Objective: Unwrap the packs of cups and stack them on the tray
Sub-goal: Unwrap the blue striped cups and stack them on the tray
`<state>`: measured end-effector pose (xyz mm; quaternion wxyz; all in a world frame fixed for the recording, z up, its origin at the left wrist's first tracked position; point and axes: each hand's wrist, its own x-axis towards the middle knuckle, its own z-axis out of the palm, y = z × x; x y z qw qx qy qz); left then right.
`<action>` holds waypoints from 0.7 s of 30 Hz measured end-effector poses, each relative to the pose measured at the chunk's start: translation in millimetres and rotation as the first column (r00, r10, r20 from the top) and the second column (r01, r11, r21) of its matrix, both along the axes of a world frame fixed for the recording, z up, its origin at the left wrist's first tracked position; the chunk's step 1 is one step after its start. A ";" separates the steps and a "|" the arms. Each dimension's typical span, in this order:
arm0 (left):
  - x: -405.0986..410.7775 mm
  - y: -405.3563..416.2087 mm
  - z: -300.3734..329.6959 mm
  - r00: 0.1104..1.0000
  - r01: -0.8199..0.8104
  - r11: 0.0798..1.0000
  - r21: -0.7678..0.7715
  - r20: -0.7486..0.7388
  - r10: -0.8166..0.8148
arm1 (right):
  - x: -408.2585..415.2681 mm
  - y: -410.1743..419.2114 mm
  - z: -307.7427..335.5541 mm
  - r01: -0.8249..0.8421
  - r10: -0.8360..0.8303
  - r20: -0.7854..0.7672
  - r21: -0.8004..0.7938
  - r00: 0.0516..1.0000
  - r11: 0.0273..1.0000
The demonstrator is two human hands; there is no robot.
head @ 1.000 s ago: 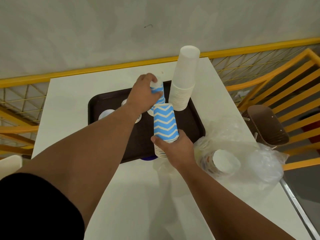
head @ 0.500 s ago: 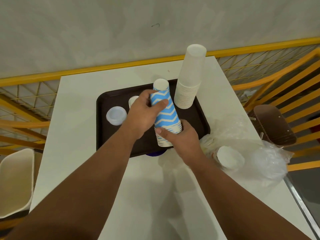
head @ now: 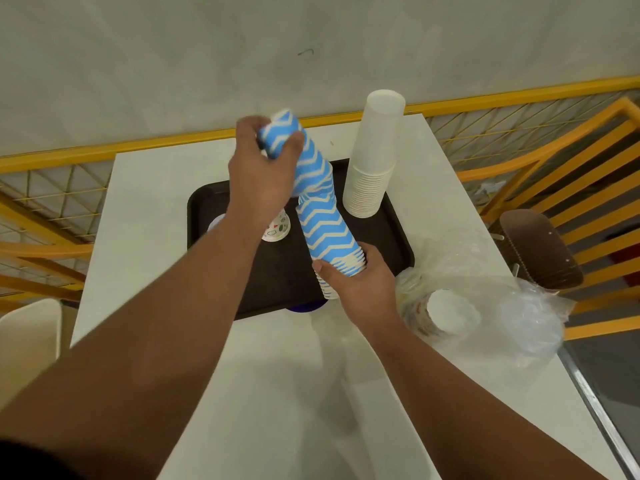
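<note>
White table fills the middle, with a pale wall behind it and yellow rails along the back and the right side. On the table sits a dark brown tray.

Both arms reach out over the table from the bottom of the picture. The left hand is high up, above the back of the tray. Its fingers and thumb curl around a short stack of blue zigzag cups, near the top end. That stack leans a bit to the left. The right hand is lower, at the front edge of the tray. It grips the wide bottom end of a second blue zigzag stack, which tilts up toward the first one. The 2 blue stacks meet in the middle, just under the left hand.

A tall stack of plain white cups stands upright on the back right of the tray, just beside the blue cups but not touching them. A small cup with little pictures sits on the tray under the left wrist.

To the right of the tray lies crinkled clear plastic wrap with more cups still inside. It comes right up to the tray's corner. A brown chair seat is past the table's right edge. The front part of the table, near the person, is bare white.
</note>
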<state>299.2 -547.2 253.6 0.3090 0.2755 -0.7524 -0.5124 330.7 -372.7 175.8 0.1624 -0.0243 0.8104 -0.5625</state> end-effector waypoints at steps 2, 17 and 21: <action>-15.8 -5.2 10.7 0.995 0.090 0.988 -0.123 -0.041 -0.096 | 0.6 1.0 -4.2 0.023 -0.023 0.011 0.001 1.000 1.000; -34.3 -16.1 -35.6 0.849 0.416 0.858 -0.301 0.468 -0.247 | -0.2 7.3 -17.5 0.048 -0.047 0.049 -0.016 0.998 0.999; 2.1 -0.8 -16.6 0.927 0.272 0.962 0.027 0.262 -0.269 | -2.5 4.1 -12.0 0.047 -0.037 0.096 -0.102 0.995 0.994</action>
